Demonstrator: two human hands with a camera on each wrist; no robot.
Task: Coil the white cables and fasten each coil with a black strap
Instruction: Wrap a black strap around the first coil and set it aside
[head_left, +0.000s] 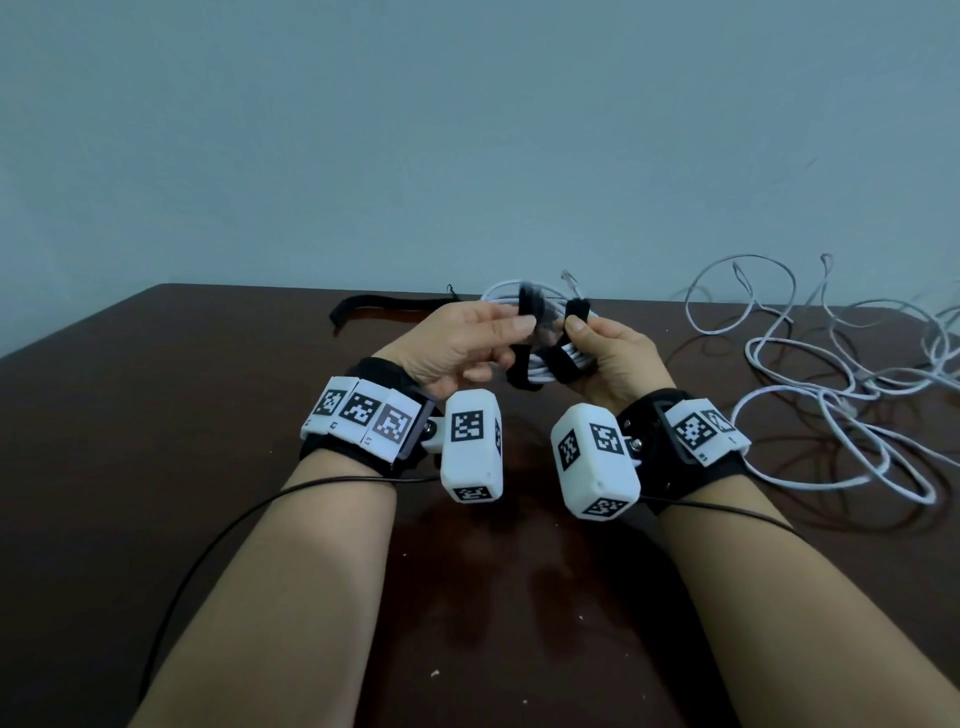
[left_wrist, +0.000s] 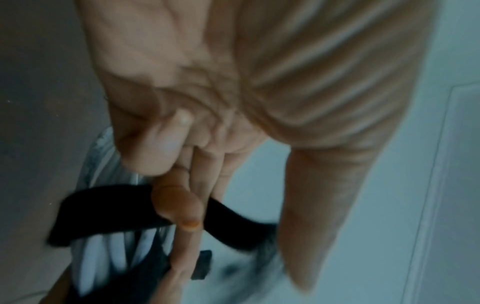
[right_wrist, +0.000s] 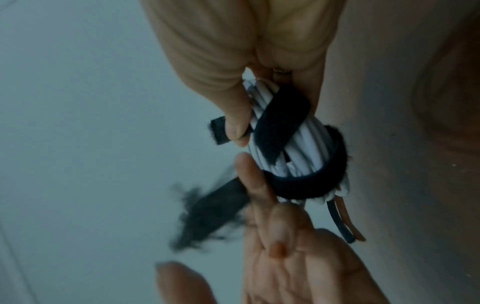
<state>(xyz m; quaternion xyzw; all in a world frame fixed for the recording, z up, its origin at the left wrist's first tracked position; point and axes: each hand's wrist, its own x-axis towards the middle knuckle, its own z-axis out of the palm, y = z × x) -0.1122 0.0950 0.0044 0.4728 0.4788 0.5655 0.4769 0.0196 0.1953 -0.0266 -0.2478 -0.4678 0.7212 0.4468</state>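
From the head view: right hand (head_left: 613, 358) clenched around a white cable coil (head_left: 540, 332), thumb pinning one end of a black strap (head_left: 563, 364) against the bundle; left hand (head_left: 467, 343) pinching the strap's free tail just left of that grip, all lifted above a dark brown table (head_left: 208, 467). A second black strap (head_left: 384, 304) flat on the wood well left of the hands; a loose white cable (head_left: 831, 374) sprawled in open loops well to the right. From the left wrist view, blurred: fingers curled across the strap (left_wrist: 103, 209), soft and bending like cloth, white strands (left_wrist: 91, 257) beneath it. From the right wrist view: round, smooth, parallel strands of the coil (right_wrist: 298, 152) in the fist, fuzzy strap (right_wrist: 306, 181) banded once around them and crossed over diagonally nearer the palm, frayed tail blurred beyond the left fingers. Probably light, springy and slick-jacketed, prone to unwinding if released; best held squarely where the strands bunch, beside the band. Strap limp, likely hook-and-loop, best taken near its tip and pulled taut before pressing down.
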